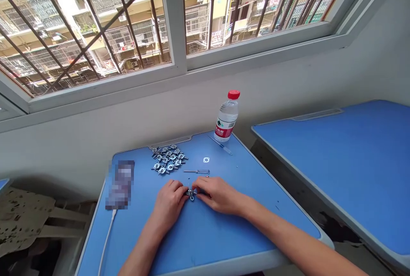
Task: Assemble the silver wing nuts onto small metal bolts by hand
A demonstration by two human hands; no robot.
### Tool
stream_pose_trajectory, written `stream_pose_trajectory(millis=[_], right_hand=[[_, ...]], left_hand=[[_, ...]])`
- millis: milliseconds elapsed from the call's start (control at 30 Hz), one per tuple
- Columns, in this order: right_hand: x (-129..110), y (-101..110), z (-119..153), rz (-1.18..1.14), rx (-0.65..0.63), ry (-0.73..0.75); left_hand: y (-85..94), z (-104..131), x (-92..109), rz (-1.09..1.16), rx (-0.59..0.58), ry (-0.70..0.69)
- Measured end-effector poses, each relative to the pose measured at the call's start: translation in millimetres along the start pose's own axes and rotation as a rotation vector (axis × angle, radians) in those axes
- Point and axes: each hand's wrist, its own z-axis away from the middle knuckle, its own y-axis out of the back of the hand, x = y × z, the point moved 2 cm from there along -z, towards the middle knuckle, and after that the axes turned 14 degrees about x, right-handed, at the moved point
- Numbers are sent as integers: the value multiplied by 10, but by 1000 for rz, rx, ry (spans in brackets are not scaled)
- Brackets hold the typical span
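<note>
Near the front middle of the blue desk, a small metal part with a flange and a thin upright pin sits between my hands. My left hand grips it from the left, thumb and fingertips closed on its edge. From the right, my right hand pinches the same part with thumb and forefinger; its fingertips partly cover it. Just beyond lies a screwdriver with a clear handle. A flat metal plate with a round hole lies farther back. Several similar metal parts form a pile at the back left.
A water bottle with a red cap stands at the back right, beside another screwdriver. At left lies a blurred-out device with a white cable. Another blue desk stands right, across a gap. A barred window is behind.
</note>
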Motion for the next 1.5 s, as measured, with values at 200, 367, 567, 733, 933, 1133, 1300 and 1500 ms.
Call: stream_pose_trajectory(millis=[200, 367, 567, 733, 933, 1133, 1300, 1500], right_hand=[[14, -18, 15, 32, 1, 52], [30, 1, 10, -44, 61, 23], [40, 35, 19, -78, 85, 8], [21, 31, 18, -54, 92, 8], [13, 21, 19, -25, 98, 68], [22, 21, 39, 16, 89, 117], [21, 18, 44, 44, 84, 130], [30, -6, 49, 29, 106, 117]], left_hand=[[30, -5, -3, 16, 15, 9], [67, -11, -5, 54, 25, 56], [135, -27, 39, 102, 105, -3], [153, -37, 70, 114, 120, -48], [108, -27, 9, 106, 106, 18], [97, -23, 20, 82, 97, -19], [90, -22, 22, 81, 114, -58], [83, -22, 18, 79, 99, 1]])
